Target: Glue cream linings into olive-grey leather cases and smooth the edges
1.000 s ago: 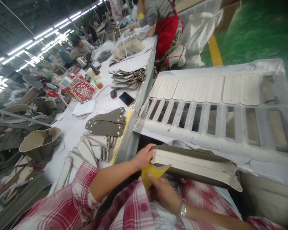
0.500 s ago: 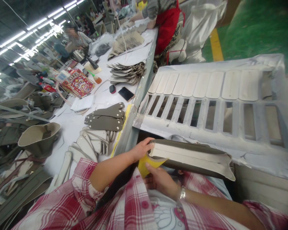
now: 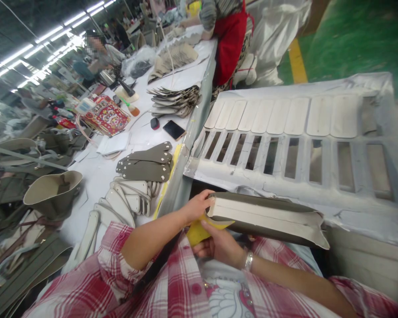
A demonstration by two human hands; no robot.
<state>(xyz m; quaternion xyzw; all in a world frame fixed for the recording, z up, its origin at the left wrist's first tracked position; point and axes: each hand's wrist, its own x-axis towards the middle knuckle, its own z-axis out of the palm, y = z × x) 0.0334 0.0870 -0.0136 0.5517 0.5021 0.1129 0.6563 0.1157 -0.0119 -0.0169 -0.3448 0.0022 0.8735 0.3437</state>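
Observation:
My left hand [image 3: 199, 206] grips the near left end of a long olive bag panel [image 3: 252, 199] with a cream inner side, thumb on top. The panel stretches to the right across my lap, its far end curled up. A bright yellow sheet [image 3: 197, 232] is pinched by my right hand [image 3: 223, 245], thumb above and fingers beneath. It is bent, its pointed tip lying against the panel's near edge just below my left hand. Part of the sheet is hidden behind my fingers.
At the right stands a white slotted rack [image 3: 275, 152] with cream pieces [image 3: 265, 115] along its back. On the table at left lie olive straps [image 3: 146, 162], pale straps [image 3: 126, 198], a phone [image 3: 174, 129] and an open olive bag [image 3: 55, 194]. A co-worker's red apron [image 3: 230, 46] is beyond.
My right hand has shifted slightly left with the yellow sheet, which now lies flatter and reaches further left. The panel's right end has moved a little to the right.

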